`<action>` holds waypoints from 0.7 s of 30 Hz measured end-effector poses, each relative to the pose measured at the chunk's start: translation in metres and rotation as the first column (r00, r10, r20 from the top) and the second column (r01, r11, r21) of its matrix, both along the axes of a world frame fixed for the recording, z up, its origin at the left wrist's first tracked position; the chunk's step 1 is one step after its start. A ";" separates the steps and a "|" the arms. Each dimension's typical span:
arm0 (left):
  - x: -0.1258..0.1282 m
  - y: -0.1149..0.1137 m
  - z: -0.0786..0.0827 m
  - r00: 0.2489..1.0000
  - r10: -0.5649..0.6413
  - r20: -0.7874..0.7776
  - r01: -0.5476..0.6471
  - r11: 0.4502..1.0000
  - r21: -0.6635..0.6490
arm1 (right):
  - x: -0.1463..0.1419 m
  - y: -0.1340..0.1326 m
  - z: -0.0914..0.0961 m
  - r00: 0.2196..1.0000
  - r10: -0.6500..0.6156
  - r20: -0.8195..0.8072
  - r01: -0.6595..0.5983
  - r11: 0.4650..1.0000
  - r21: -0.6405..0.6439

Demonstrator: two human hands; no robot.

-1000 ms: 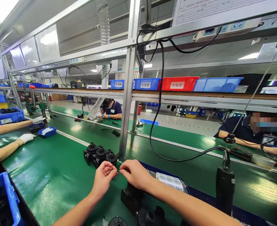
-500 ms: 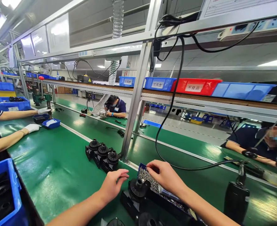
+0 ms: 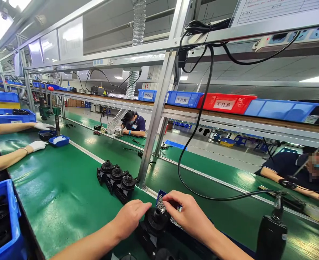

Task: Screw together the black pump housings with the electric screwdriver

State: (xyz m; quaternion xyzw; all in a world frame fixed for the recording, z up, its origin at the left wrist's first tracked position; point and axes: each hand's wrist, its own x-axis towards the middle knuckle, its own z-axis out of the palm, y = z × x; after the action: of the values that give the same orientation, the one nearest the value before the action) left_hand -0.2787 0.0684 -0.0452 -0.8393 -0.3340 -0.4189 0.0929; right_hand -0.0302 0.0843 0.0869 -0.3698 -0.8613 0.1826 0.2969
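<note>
My left hand [image 3: 130,217] lies low in the middle with its fingers pressed together, the tips against a black pump housing [image 3: 154,221] on the green belt. Whatever they pinch is too small to make out. My right hand [image 3: 188,216] is curled over the corner of a blue tray of small metal screws [image 3: 161,202], fingertips down among them. Three more black housings [image 3: 116,177] stand in a row just left of the hands, beside an aluminium post [image 3: 155,122].
A black electric screwdriver [image 3: 272,233] hangs on a cable at the right. A blue bin [image 3: 2,216] of black parts sits at the lower left. A co-worker's gloved hands [image 3: 37,145] work at the far left by a small blue tray [image 3: 58,141]. Other people sit across the line.
My hands parted from in front of me. The left dropped to the black housing and the right went to the screw tray. The view has shifted left and down.
</note>
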 end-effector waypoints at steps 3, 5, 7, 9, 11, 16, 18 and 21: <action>0.003 -0.001 0.002 0.999 0.039 -0.022 -0.039 0.999 0.026 | -0.001 -0.001 -0.004 1.000 0.020 -0.012 -0.020 1.000 -0.006; 0.004 -0.001 0.003 0.998 0.045 -0.040 -0.043 0.998 0.038 | -0.002 -0.002 -0.004 0.999 0.030 -0.016 -0.031 0.999 -0.018; 0.004 0.000 0.002 0.997 0.033 -0.065 -0.030 0.998 0.046 | -0.003 -0.004 -0.003 0.999 0.032 -0.022 -0.033 0.999 -0.030; 0.004 0.001 0.000 0.998 0.006 -0.055 -0.005 1.000 0.024 | -0.005 -0.006 -0.001 0.999 0.029 -0.028 -0.030 0.999 -0.037; 0.004 0.002 -0.003 0.999 -0.046 0.016 0.047 0.998 -0.047 | -0.008 -0.007 0.001 0.999 0.024 -0.033 -0.025 0.998 -0.050; 0.007 -0.005 -0.001 0.924 -0.123 0.363 0.206 0.958 -0.201 | -0.018 -0.006 -0.002 0.997 0.024 -0.073 -0.034 0.990 -0.136; 0.009 -0.012 0.005 0.836 -0.075 0.543 0.264 0.923 -0.279 | -0.022 -0.006 -0.006 0.996 0.038 -0.078 -0.047 0.991 -0.125; 0.013 -0.022 0.014 0.665 -0.006 0.747 0.414 0.835 -0.362 | -0.029 -0.005 -0.014 0.994 0.113 -0.011 -0.113 0.994 0.012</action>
State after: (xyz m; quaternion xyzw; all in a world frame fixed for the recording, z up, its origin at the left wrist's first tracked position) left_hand -0.2657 0.0468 -0.0308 -0.6342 -0.3369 -0.6188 -0.3184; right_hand -0.0591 0.0794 0.0732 -0.3177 -0.8800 0.1963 0.2934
